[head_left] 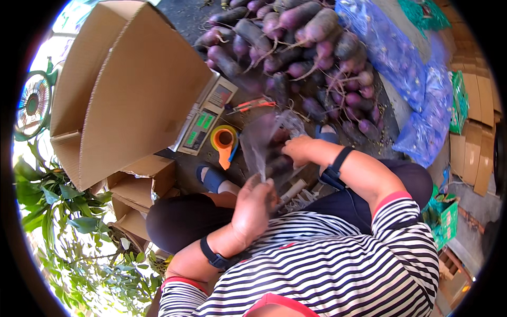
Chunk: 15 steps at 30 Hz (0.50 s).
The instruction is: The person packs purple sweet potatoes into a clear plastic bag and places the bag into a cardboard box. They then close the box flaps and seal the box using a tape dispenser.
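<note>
My left hand [253,206] pinches the edge of a clear plastic bag [257,144] in front of my lap. On the bag's other side, my right hand [297,150] grips bunched plastic near its far end. Dark purple shapes, seemingly root vegetables, show through the film; how many is hidden. Beyond my hands lies a big heap of purple radishes [277,43] with thin roots. An orange-handled tool [253,105], perhaps a knife, rests on the ground between the heap and the bag. Left of the bag is a roll of tape [225,138] with an orange part.
A large open cardboard box [142,91] stands at the left on a digital scale [204,119]. Smaller cardboard boxes [136,182] sit below it, beside leafy plants [83,222]. Blue plastic bags [396,67] lie right of the heap. Flattened cardboard [477,99] and a green box [443,222] are at far right.
</note>
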Each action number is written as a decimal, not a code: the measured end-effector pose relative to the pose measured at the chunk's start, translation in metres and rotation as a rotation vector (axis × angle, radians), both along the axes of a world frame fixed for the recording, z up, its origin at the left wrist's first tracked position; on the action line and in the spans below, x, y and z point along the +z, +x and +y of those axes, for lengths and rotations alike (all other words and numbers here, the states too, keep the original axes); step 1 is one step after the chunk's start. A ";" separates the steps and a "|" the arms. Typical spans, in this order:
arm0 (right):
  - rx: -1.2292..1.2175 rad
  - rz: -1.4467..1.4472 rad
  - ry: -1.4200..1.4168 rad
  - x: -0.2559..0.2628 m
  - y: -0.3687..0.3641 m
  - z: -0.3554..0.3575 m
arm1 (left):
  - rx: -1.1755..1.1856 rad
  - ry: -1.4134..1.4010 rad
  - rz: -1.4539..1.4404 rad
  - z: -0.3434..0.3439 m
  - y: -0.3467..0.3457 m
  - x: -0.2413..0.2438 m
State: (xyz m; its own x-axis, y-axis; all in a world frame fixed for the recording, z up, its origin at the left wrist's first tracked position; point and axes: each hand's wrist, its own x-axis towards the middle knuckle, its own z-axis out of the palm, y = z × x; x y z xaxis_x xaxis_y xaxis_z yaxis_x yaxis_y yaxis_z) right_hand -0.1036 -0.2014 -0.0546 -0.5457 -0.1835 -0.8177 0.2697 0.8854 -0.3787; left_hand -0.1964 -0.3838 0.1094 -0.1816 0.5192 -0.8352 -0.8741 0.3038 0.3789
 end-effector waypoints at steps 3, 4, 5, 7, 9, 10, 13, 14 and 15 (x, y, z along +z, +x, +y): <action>-0.329 0.196 -0.023 0.029 -0.058 0.045 | -0.056 0.003 0.027 -0.003 0.000 -0.002; -0.536 0.392 -0.048 0.024 -0.074 0.055 | -0.068 0.015 0.005 -0.004 0.000 -0.003; -0.740 0.589 -0.078 0.018 -0.092 0.064 | -0.063 0.022 -0.006 -0.003 0.001 -0.002; -0.912 0.729 -0.047 0.000 -0.138 0.077 | -0.115 0.006 -0.028 -0.002 -0.003 0.000; -1.080 0.749 -0.001 -0.023 -0.182 0.085 | -0.171 0.010 -0.040 -0.001 -0.005 0.001; -1.111 0.709 0.103 -0.035 -0.200 0.085 | -0.209 -0.001 -0.020 -0.004 -0.005 -0.002; -1.168 0.539 0.376 -0.062 -0.236 0.077 | -0.254 -0.032 -0.032 0.000 -0.011 0.002; -1.169 0.462 0.408 -0.068 -0.242 0.076 | -0.265 -0.038 -0.015 0.002 -0.013 0.002; -1.141 0.438 0.405 -0.066 -0.248 0.073 | -0.266 -0.046 0.001 0.001 -0.012 0.001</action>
State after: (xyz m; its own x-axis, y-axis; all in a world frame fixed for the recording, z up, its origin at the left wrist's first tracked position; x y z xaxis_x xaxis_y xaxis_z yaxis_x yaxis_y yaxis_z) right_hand -0.3519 -0.1285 -0.1210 -0.4640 0.7805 -0.4190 0.8688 0.3088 -0.3870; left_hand -0.2088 -0.3829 0.1108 -0.0446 0.5099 -0.8591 -0.7612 0.5396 0.3598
